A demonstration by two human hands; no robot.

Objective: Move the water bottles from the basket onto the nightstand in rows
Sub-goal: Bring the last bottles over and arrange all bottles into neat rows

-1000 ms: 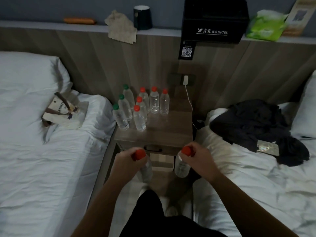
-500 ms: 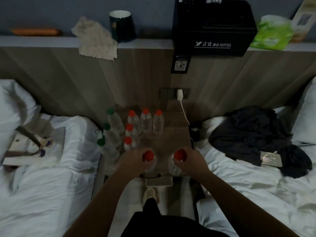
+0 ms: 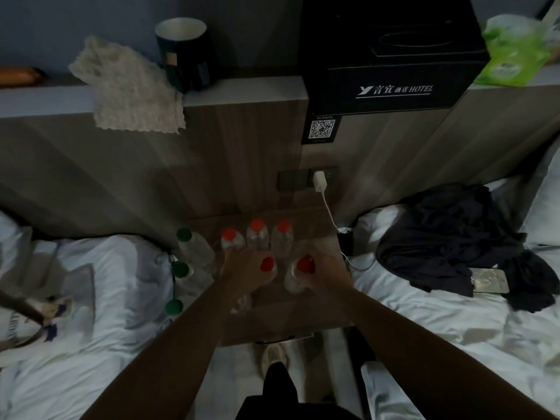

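Note:
My left hand [image 3: 242, 269] grips a clear red-capped water bottle [image 3: 268, 264] over the wooden nightstand [image 3: 306, 307]. Beside it, my right hand [image 3: 328, 272] grips a second red-capped bottle [image 3: 295, 275]. Both bottles are held just in front of three red-capped bottles [image 3: 257, 234] that stand in a row at the back. Three green-capped bottles [image 3: 194, 250] line the nightstand's left edge. My left arm hides the other red-capped bottles. The basket is out of view.
White beds flank the nightstand on both sides; the left one holds a tote bag [image 3: 27, 316], the right one dark clothes [image 3: 454, 234]. A white charger and cable [image 3: 320, 183] hang from the wall socket. A mug [image 3: 185, 53], a cloth and a black hotel box [image 3: 391, 53] sit on the shelf.
Both hands rose from below the nightstand's front and moved forward over its top, each carrying a red-capped bottle. The camera leaned in and down.

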